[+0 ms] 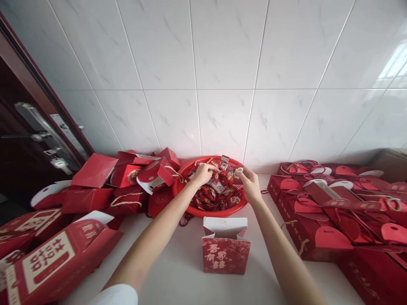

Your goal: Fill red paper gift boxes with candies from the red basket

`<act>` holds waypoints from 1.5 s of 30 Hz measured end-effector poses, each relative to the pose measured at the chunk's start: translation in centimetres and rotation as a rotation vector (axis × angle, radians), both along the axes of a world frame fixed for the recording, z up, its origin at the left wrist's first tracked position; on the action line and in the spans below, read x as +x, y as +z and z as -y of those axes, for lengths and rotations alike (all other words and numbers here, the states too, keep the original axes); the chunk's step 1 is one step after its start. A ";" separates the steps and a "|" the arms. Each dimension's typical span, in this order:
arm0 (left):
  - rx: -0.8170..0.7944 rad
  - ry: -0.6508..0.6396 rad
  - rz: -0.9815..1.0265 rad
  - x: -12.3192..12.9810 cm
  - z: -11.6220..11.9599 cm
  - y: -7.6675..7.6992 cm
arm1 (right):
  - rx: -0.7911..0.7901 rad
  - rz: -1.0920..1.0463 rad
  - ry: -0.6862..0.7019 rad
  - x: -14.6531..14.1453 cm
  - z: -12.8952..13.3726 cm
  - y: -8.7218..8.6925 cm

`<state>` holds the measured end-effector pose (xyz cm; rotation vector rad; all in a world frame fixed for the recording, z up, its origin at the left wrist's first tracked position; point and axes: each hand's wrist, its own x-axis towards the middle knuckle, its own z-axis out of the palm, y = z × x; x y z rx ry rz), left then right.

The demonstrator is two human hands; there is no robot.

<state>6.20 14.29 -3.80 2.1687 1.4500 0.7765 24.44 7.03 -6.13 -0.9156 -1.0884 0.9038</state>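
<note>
An oval red plastic basket (219, 214) stands against the wall, filled with wrapped sweets (210, 192) in mostly red wrappers. Over its back left part is my left hand (205, 173), fingers closed together near the sweets; what they pinch, if anything, is too small to tell. At the basket's right side, my right hand (249, 182) holds a small red and white packet (239, 171) between thumb and fingers. In front of the basket, between my forearms, a red paper box (226, 256) with white lettering stands upright, its top flaps open.
Red gift boxes with rope handles (127, 199) are heaped on the left, a large one (57, 262) nearest. Rows of red boxes (330, 237) fill the right side. Behind is a tiled wall (225, 118); a door with a metal handle (41, 123) is far left.
</note>
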 end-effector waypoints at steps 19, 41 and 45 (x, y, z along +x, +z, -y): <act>0.001 0.016 0.041 0.5 0.5 0.6 | -0.027 -0.028 0.056 0.0 0.0 0.1; -0.003 -0.270 0.381 0.7 -0.3 -0.8 | 0.032 0.131 0.145 0.2 0.2 0.3; -0.054 -0.286 0.456 0.7 0.2 -0.4 | 0.025 0.198 0.176 0.2 0.1 0.4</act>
